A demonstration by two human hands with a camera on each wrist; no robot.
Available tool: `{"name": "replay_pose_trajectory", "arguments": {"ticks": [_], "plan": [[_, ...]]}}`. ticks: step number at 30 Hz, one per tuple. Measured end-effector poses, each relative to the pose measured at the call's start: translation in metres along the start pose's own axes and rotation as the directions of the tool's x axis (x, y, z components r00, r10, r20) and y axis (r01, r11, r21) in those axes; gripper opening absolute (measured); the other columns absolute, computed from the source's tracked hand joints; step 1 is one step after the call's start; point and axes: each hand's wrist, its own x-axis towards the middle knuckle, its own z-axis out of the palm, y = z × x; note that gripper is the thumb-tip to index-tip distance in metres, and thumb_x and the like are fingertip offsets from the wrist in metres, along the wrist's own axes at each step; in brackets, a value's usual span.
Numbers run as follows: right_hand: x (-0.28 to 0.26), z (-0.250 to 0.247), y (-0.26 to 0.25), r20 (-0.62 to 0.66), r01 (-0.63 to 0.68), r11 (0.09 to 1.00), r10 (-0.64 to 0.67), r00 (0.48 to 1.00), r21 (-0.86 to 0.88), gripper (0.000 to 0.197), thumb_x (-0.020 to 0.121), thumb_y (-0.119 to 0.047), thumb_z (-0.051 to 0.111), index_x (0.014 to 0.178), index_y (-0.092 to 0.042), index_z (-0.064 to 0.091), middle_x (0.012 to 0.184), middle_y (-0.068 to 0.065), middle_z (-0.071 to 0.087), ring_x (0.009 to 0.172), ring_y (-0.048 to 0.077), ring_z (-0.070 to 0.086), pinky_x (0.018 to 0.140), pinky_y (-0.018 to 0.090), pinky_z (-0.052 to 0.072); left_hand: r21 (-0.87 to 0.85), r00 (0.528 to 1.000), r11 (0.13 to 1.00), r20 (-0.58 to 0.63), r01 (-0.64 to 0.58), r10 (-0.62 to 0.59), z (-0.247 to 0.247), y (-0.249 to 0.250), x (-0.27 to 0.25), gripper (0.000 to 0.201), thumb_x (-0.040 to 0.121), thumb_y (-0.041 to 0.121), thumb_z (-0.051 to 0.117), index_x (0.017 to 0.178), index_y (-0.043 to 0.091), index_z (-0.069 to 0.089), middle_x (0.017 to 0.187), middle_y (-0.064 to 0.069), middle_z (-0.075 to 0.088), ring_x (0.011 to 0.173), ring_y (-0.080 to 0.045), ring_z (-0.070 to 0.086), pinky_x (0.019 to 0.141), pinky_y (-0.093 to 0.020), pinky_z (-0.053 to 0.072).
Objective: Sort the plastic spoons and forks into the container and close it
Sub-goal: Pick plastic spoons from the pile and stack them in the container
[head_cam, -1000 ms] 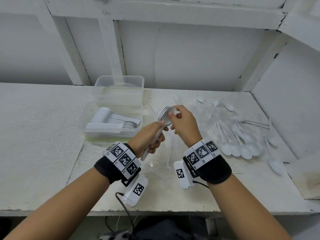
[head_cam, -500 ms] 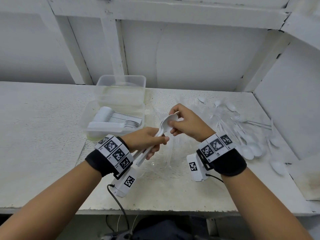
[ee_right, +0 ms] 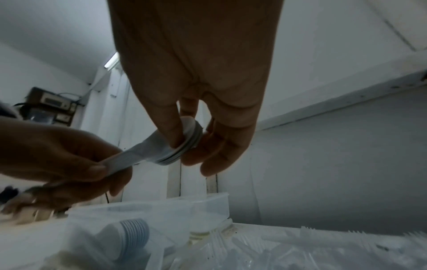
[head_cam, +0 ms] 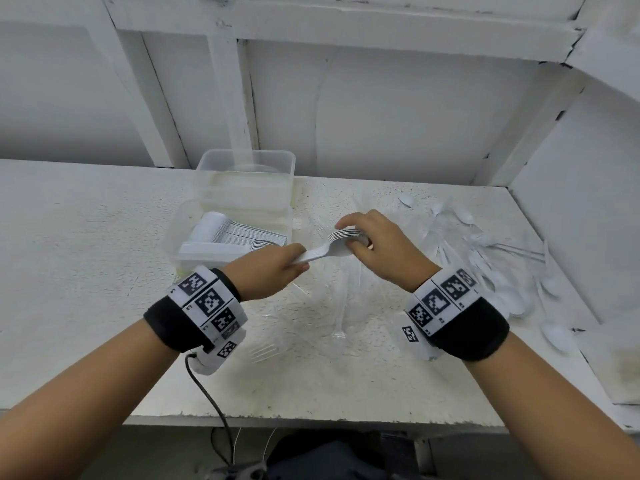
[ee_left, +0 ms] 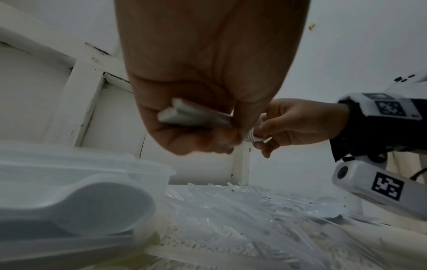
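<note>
A nested stack of white plastic spoons [head_cam: 332, 249] hangs above the table's middle, held at both ends. My left hand [head_cam: 277, 268] grips the handles [ee_left: 196, 117]. My right hand [head_cam: 367, 242] pinches the stacked bowls [ee_right: 182, 144] between thumb and fingers. To the left stands the clear container [head_cam: 194, 216], open, with a row of stacked white spoons [head_cam: 242, 237] inside. Loose white spoons [head_cam: 491, 265] lie scattered at the right, and clear forks [head_cam: 343, 299] lie under my hands.
A second clear tub or lid [head_cam: 247, 178] stands behind the container against the back wall. A white side wall [head_cam: 581, 220] closes the table's right end. The table's left part [head_cam: 79, 244] is bare white surface.
Both hands have tilted the spoon stack from upright to nearly level and moved it slightly right; my right hand now covers the bowls from above.
</note>
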Motion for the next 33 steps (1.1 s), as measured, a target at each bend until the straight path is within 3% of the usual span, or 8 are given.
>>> {"name": "replay_pose_trajectory", "arguments": {"ticks": [6,9,12,17,22,25,28,33], "plan": [[-0.003,-0.002,-0.007,0.087,0.199,0.966,-0.187,0.979,-0.163,0.031,0.091,-0.027,0.053,0.12,-0.018,0.059,0.111,0.004,0.051,0.096,0.018,0.055,0.081,0.026,0.046,0.08,0.995,0.996,-0.085,-0.048,0.054,0.003,0.0,-0.007,0.021,0.096,0.022,0.042,0.106,0.006,0.052,0.088,-0.012,0.062,0.077,-0.026,0.054,0.068,-0.034,0.041],[-0.005,0.004,-0.011,0.179,0.315,0.901,-0.271,0.946,-0.3,0.05,0.086,-0.05,0.036,0.116,-0.02,0.063,0.106,0.002,0.059,0.094,0.022,0.055,0.076,0.034,0.047,0.106,0.991,0.994,-0.123,-0.04,0.053,0.003,0.001,-0.008,0.018,0.093,0.019,0.042,0.1,0.006,0.051,0.084,-0.011,0.061,0.075,-0.026,0.053,0.067,-0.035,0.041],[-0.003,0.013,-0.015,0.2,0.39,0.835,-0.337,0.92,-0.388,0.047,0.086,-0.046,0.036,0.105,-0.016,0.067,0.1,0.003,0.066,0.09,0.028,0.06,0.067,0.037,0.045,0.161,0.99,0.987,-0.137,-0.021,0.043,0.002,-0.001,-0.008,0.014,0.092,0.021,0.042,0.096,0.009,0.05,0.076,-0.002,0.053,0.072,-0.022,0.047,0.063,-0.03,0.036],[0.006,0.021,-0.026,0.247,0.366,0.837,-0.285,0.926,-0.407,0.032,0.095,-0.035,0.047,0.12,-0.018,0.058,0.118,-0.002,0.06,0.108,0.021,0.05,0.08,0.033,0.038,0.138,0.993,0.99,-0.113,-0.026,0.042,-0.004,-0.014,-0.012,0.009,0.093,0.02,0.046,0.087,0.013,0.045,0.071,0.007,0.047,0.074,-0.021,0.047,0.062,-0.027,0.032],[0.025,0.024,-0.037,0.217,0.194,0.93,-0.129,0.968,-0.311,0.03,0.093,-0.035,0.051,0.117,-0.021,0.059,0.114,-0.006,0.061,0.105,0.015,0.053,0.079,0.029,0.043,0.002,0.976,1.0,-0.216,-0.025,0.025,-0.028,-0.051,-0.027,0.034,0.089,0.037,0.056,0.114,0.015,0.059,0.103,0.003,0.057,0.095,-0.013,0.052,0.082,-0.022,0.037],[0.042,0.024,-0.043,0.195,0.136,0.962,-0.09,0.977,-0.239,0.029,0.092,-0.032,0.054,0.115,-0.016,0.061,0.113,-0.002,0.062,0.102,0.016,0.056,0.084,0.032,0.046,-0.09,0.919,0.995,-0.386,0.052,-0.083,-0.052,-0.077,-0.039,0.027,0.092,0.031,0.052,0.108,0.013,0.061,0.102,-0.001,0.058,0.09,-0.016,0.055,0.077,-0.024,0.037],[0.063,0.031,-0.052,0.185,0.133,0.969,-0.095,0.978,-0.206,0.028,0.092,-0.03,0.054,0.114,-0.014,0.061,0.115,-0.001,0.063,0.105,0.016,0.056,0.087,0.032,0.046,-0.196,0.811,0.955,-0.507,0.222,-0.292,-0.068,-0.107,-0.041,0.026,0.095,0.02,0.048,0.112,0.005,0.06,0.11,-0.01,0.06,0.092,-0.022,0.054,0.079,-0.028,0.036],[0.102,0.061,-0.069,0.229,0.152,0.963,-0.1,0.968,-0.221,0.028,0.092,-0.026,0.053,0.116,-0.013,0.059,0.119,0.002,0.06,0.109,0.019,0.054,0.09,0.032,0.043,-0.352,0.728,0.761,-0.254,0.544,-0.637,-0.069,-0.144,-0.033,0.038,0.097,0.022,0.041,0.13,0.005,0.047,0.126,-0.018,0.055,0.105,-0.035,0.057,0.087,-0.041,0.048]]}}
